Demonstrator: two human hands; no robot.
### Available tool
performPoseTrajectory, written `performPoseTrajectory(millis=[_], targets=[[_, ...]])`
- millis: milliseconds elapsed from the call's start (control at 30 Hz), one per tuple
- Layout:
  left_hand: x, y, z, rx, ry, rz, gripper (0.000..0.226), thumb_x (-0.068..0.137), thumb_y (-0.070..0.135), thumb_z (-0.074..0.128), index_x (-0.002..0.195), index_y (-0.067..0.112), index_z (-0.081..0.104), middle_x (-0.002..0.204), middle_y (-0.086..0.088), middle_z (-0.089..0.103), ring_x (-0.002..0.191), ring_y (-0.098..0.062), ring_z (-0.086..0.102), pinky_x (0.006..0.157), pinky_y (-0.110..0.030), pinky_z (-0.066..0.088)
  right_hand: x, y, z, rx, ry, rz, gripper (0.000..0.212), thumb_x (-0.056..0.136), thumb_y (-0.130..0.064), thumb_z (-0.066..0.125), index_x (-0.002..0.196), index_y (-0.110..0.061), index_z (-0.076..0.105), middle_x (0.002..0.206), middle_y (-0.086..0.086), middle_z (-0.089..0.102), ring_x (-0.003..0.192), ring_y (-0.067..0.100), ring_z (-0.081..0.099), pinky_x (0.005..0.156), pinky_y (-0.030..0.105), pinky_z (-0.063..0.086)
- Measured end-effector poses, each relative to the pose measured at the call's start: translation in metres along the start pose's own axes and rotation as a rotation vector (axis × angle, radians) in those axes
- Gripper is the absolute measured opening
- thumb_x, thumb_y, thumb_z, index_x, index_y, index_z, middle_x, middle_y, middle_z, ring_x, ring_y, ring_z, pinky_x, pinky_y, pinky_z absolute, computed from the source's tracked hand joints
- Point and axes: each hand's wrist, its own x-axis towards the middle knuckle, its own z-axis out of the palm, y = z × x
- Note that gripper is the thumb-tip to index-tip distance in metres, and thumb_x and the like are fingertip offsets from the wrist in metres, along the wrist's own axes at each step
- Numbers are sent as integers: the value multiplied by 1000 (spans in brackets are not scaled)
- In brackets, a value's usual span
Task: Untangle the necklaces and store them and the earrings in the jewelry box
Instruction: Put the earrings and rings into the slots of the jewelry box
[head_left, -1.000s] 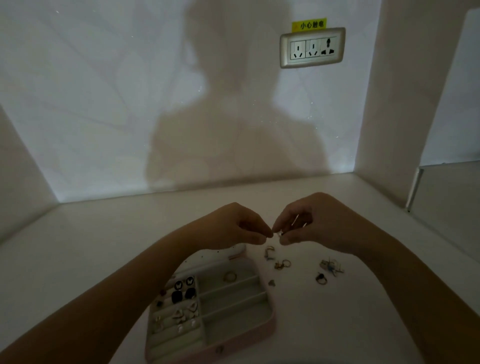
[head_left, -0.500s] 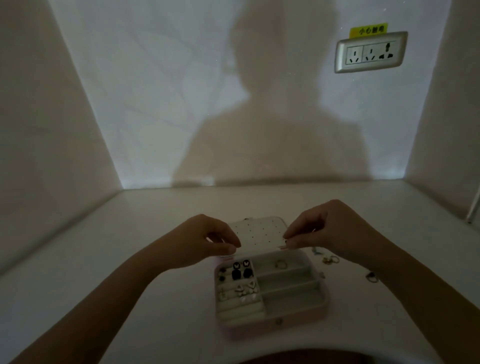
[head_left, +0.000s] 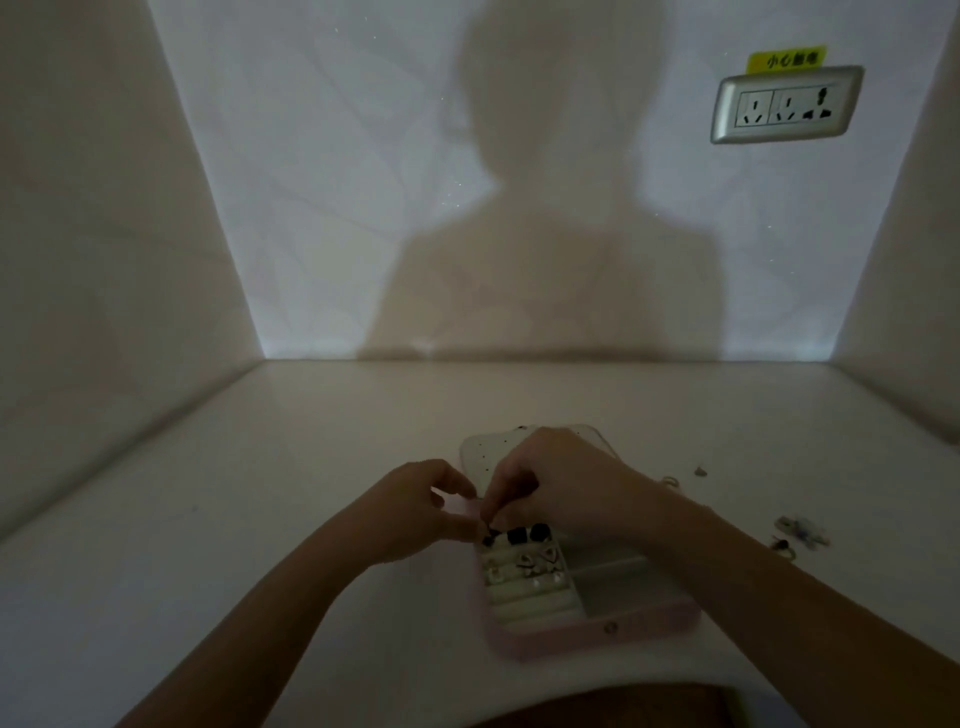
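A pink jewelry box (head_left: 597, 634) lies open on the white table, its lid (head_left: 475, 457) flat behind it. Black and pale earrings (head_left: 524, 535) sit in the ring rolls of its left half. My right hand (head_left: 561, 488) reaches over the box's back left corner, fingertips pinched on something too small to make out. My left hand (head_left: 415, 512) sits just left of that corner, fingers curled, touching the box edge. Loose jewelry pieces (head_left: 800, 532) lie on the table to the right of the box.
A small piece (head_left: 700, 472) and a ring (head_left: 670, 480) lie right of the lid. Walls close the table in on the left, back and right. A socket plate (head_left: 787, 104) is on the back wall.
Both hands came down from above the lid to the box's back left corner. The view has shifted left, so the box now sits right of centre.
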Motion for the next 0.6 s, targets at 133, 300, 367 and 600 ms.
performPoseTrajectory(millis=[133, 300, 367, 600], targets=[[2, 2, 3, -195, -97, -108, 52, 69, 25, 81, 112, 22, 53, 117, 6, 52, 94, -12, 57, 66, -19, 45, 8, -6, 2, -116, -58, 47, 11, 80, -15, 71, 90, -20, 74, 84, -9, 69, 77, 3, 63, 65, 10, 48], [3, 3, 7, -300, -123, -96, 41, 71, 15, 79, 105, 15, 54, 109, 1, 57, 87, -13, 54, 63, -19, 43, 21, -17, -9, -240, -168, 81, 13, 81, -14, 71, 91, -21, 75, 88, -4, 72, 82, 8, 65, 76, 22, 51], [3, 2, 8, -326, -135, -91, 35, 71, 13, 78, 96, 17, 54, 103, -1, 58, 81, -12, 53, 63, -21, 42, 26, -21, -13, -247, -244, 92, 15, 80, -12, 71, 92, -19, 76, 89, -1, 73, 82, 10, 65, 81, 26, 51], [6, 0, 10, -385, -141, -90, 38, 71, 10, 78, 96, 19, 51, 89, 7, 54, 74, -7, 50, 63, -21, 42, 48, -26, -14, -333, -427, 183, 12, 77, -13, 74, 79, -21, 65, 71, -8, 59, 67, 4, 53, 71, 25, 43]])
